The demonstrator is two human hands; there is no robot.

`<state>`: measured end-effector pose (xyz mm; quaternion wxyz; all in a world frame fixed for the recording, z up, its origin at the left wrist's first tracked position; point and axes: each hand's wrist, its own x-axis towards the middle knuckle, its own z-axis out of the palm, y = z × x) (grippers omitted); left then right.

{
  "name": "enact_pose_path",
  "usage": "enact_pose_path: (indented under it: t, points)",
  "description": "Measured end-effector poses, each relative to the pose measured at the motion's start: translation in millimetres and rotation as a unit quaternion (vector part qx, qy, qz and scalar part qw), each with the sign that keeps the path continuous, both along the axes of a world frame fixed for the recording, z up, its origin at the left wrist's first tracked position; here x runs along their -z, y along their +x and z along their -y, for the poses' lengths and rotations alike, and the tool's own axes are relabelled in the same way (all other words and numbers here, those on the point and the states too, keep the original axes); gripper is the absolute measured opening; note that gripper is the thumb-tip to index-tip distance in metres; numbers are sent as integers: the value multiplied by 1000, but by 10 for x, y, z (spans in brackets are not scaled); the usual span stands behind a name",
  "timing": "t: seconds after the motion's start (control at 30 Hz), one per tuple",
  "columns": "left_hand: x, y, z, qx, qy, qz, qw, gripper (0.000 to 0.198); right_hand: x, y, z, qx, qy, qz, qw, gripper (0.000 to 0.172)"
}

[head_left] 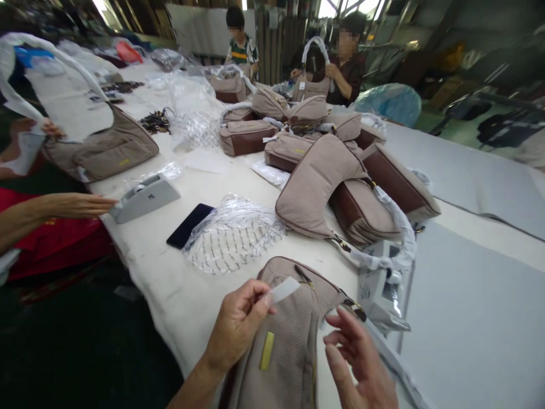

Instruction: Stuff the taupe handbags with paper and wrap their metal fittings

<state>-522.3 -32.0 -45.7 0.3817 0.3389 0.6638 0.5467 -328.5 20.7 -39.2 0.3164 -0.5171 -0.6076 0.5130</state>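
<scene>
My left hand pinches a short strip of clear tape between thumb and fingertips, holding it over a beige handbag that lies in front of me. The bag has a yellow-green label and a dark zipper pull near its top. My right hand hovers to the right of the bag with its fingers spread apart and nothing in it, close to the bag's strap ring.
A white table carries several more beige-and-brown handbags, netted plastic wrap, a black phone and a tape dispenser touched by a co-worker's hand. Two people work at the far end.
</scene>
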Motion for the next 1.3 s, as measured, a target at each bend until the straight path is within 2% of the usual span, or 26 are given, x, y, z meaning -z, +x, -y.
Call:
enact_pose_path:
  t: [0.07,0.13,0.2,0.27,0.37,0.43,0.53,0.63,0.73,0.8,0.87,0.97,1.1,1.3]
  points:
    - [-123,81,65,81,5,-60,995,19,-145,-110,-51,-22,-58,-68,996,48]
    - [-193,176,121,150,5,-83,985,19,-199,-166,-30,-40,-109,-97,988,33]
    - [-212,262,158,200,-3,-60,978,14,-194,-173,46,-52,-121,-90,987,30]
    - [-199,322,169,217,-10,-17,976,12,-170,-151,131,-57,-103,-73,990,29]
    - [-161,353,140,186,-17,56,981,18,-148,-99,169,-67,-81,-55,993,28]
    - [-138,343,108,160,-19,109,981,23,-131,-70,96,-79,-71,-61,993,30]
    - [-102,295,67,129,-27,163,978,27,-55,-66,-159,-51,-49,-59,996,36]
    - [-59,209,26,90,-29,187,978,31,86,-149,-504,-30,-9,13,999,41]
    - [-30,103,-48,34,-25,186,982,29,220,-313,-793,-108,13,74,991,40]
    - [-16,32,-116,9,-23,185,982,26,278,-420,-899,-154,-1,65,986,34]
    - [1,-39,-190,3,-25,180,983,26,316,-487,-932,-169,-9,41,985,26]
    - [38,-147,-289,16,-35,128,991,21,366,-492,-902,-163,6,13,987,22]
    - [57,-272,-382,54,-48,-25,997,18,434,-426,-860,-166,67,-21,984,20]
    - [-23,-315,-504,99,-2,-237,966,16,479,-399,-882,-205,139,-38,968,20]
